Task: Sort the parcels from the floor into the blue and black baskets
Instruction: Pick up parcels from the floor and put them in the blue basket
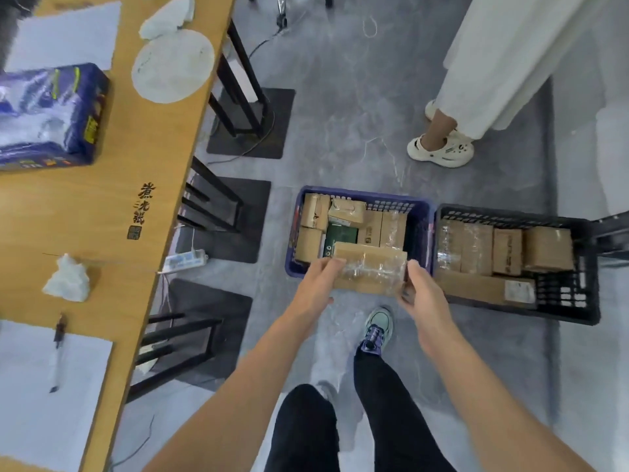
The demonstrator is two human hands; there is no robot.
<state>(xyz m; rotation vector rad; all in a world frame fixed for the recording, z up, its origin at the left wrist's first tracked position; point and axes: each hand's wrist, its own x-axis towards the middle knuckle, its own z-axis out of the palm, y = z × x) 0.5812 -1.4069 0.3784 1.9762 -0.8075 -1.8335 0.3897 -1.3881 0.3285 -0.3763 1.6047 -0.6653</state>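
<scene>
I hold a taped cardboard parcel between both hands, above the near edge of the blue basket. My left hand grips its left end and my right hand grips its right end. The blue basket on the floor holds several brown boxes and a green one. Right beside it stands the black basket, with several cardboard parcels inside. No loose parcels show on the floor.
A long wooden table runs along the left, with black chairs tucked under it. A power strip lies on the floor by the chairs. Another person's leg and white shoe stand behind the baskets. My own feet are below.
</scene>
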